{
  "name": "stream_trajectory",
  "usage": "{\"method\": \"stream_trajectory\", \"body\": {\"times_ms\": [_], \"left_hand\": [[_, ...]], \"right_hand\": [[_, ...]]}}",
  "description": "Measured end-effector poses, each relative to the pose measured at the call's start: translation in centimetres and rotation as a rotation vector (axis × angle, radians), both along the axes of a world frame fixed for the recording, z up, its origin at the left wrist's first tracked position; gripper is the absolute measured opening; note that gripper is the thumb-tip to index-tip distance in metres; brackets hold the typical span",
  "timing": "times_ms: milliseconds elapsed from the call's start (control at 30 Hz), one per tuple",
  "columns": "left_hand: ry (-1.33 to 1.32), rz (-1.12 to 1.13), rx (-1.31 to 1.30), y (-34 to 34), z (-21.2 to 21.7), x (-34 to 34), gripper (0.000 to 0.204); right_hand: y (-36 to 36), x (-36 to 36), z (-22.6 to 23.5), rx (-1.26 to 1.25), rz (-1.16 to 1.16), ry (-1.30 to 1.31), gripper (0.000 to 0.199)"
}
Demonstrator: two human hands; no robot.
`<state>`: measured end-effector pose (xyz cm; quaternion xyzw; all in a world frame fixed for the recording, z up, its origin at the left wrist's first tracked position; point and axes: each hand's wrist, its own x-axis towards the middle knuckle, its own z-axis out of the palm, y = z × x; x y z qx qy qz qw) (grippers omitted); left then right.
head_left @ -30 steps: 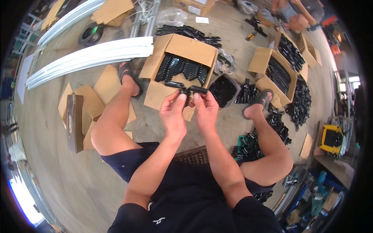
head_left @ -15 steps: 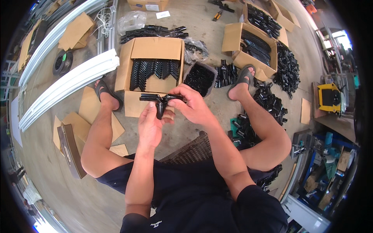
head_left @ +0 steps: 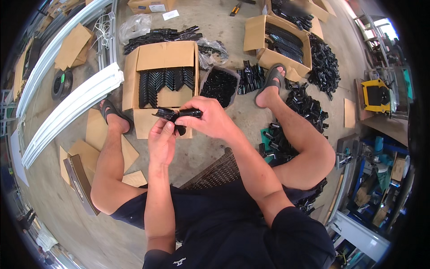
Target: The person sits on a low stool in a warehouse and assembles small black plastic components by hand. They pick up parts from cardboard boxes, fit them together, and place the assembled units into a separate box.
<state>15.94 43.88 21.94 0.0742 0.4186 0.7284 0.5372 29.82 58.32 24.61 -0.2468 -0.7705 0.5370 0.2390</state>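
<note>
While both hands grip | black bracket [head_left: 174, 115] between fingers [head_left: 166, 131]

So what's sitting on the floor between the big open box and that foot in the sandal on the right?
In the head view, a clear bag full of small black parts and a cluster of black pieces lie between the open box and the sandalled foot.

The person wears a dark navy short-sleeved shirt [head_left: 251, 242] with a small white mark at the lower middle of the frame, dark shorts [head_left: 134, 208], and dark slide sandals [head_left: 272, 80] on both feet. Forearms and legs are bare.
</note>
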Motion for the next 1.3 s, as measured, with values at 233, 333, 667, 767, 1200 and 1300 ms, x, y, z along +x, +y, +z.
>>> {"method": "stream_trajectory", "body": {"times_ms": [233, 333, 667, 767, 1200, 1300], "left_hand": [[0.318, 0.033, 0.107, -2.2, 4.6, -1.2, 0.031], [0.558, 0.123, 0.079, -4.4, 9.9, 0.3, 0.03], [0.768, 0.085, 0.317, -6.6, 20.5, 2.6, 0.04], [0.717, 0.004, 0.231, -3.9, 19.8, 2.2, 0.049], [0.232, 0.021, -0.051, 10.4, 12.8, -2.4, 0.024], [0.24, -0.012, -0.064, 10.9, 11.4, -3.1, 0.032]], "right_hand": [[-1.3, -0.3, 6.9, 0.15, 0.059, 0.041, 0.039], [-2.9, -0.4, 9.6, 0.293, 0.125, 0.164, 0.041], [-6.8, 4.6, 19.5, 0.403, 0.027, 0.349, 0.039], [-5.9, 5.1, 19.1, 0.29, -0.095, 0.401, 0.034], [23.5, 7.4, -9.9, 0.085, -0.76, -0.24, 0.043], [23.3, 9.5, -16.7, 0.133, -0.703, -0.774, 0.051]]}}
